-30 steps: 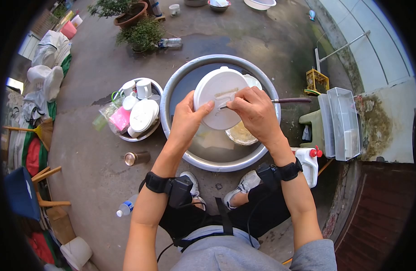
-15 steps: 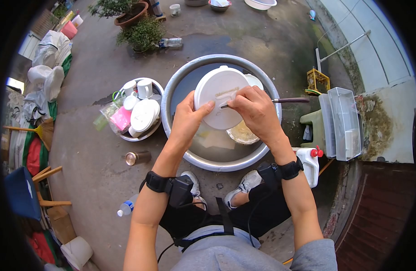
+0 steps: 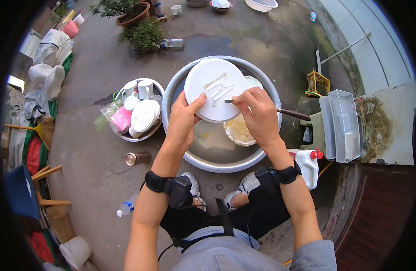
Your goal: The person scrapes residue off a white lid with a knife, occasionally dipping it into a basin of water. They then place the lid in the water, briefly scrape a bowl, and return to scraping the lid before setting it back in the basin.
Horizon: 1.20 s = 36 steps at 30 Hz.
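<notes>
A round white lid (image 3: pixel 208 81) is gripped at its lower left edge by my left hand (image 3: pixel 183 117), thumb on its face. Raised or stuck-on marks and brownish residue show on that face. My right hand (image 3: pixel 258 110) holds a thin tool with a dark handle (image 3: pixel 294 114); its dark tip lies close to the lid's lower right, and touching cannot be made out. Below both hands stands a large metal basin (image 3: pixel 217 168) of murky water. In it are a round container with a yellowish inside (image 3: pixel 240 131) and another white round piece (image 3: pixel 253 82), partly covered.
Left of the basin, a smaller bowl (image 3: pixel 159 123) holds white mugs, lids and a pink packet. Nearby are a metal flask (image 3: pixel 138 158) and a plastic bottle (image 3: pixel 126 208). On the right stand a white jug (image 3: pixel 307 168), clear bins (image 3: pixel 342 126) and a yellow crate (image 3: pixel 318 83).
The lid has moved slightly up and left and turned its face more toward the camera. My right hand has moved slightly right, and the tool's tip now sits nearer the lid's edge.
</notes>
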{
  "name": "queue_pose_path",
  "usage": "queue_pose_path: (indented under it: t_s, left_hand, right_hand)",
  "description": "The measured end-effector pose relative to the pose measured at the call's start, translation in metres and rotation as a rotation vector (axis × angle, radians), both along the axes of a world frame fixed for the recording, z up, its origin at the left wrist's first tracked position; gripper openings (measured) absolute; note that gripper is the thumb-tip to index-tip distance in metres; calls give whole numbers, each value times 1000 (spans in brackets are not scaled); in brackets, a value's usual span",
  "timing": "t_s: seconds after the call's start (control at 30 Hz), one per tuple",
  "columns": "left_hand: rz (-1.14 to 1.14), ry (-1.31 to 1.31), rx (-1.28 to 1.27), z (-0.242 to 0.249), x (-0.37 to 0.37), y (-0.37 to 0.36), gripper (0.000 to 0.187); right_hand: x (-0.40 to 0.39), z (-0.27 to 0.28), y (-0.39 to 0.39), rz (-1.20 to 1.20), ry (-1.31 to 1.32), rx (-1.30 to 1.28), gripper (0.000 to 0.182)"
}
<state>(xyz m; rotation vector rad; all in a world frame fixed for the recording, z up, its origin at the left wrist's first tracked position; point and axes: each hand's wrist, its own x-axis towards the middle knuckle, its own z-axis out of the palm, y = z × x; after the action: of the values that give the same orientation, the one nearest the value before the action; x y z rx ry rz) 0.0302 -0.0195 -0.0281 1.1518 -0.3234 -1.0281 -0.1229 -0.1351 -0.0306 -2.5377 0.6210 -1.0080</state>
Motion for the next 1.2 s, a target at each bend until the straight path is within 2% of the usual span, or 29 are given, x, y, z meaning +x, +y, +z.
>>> queue_pose_path:
  t_s: [0.13,0.23,0.33,0.53,0.7,0.8,0.87,1.2]
  left_hand:
    - [-12,35,-25,0,-2,0,40]
    - [-24,55,-41,-1,-4,0,41]
    - [1,67,-64,1,-2,1,40]
    - [-42,64,-9,-1,-2,2,40]
    - [-18,84,-34,-4,-4,-1,40]
    - [-16,84,-34,-2,-3,1,41]
    - [-13,79,-38,1,-4,2,41]
    - [-59,-20,-89,5,-15,1,54]
  right_hand:
    - [-2,1,0,-154,-55,24,11]
    - [4,2,12,-105,-87,103,11]
    - [8,4,20,5,-54,51,10]
    - [4,3,8,-172,-56,-41,11]
    - [8,2,19,-54,-48,-34,11]
    - [6,2,9,-123,-27,-43,12]
    - [1,3,2,-253,9,-40,12]
    - [1,8,11,-327,151,-77,11]
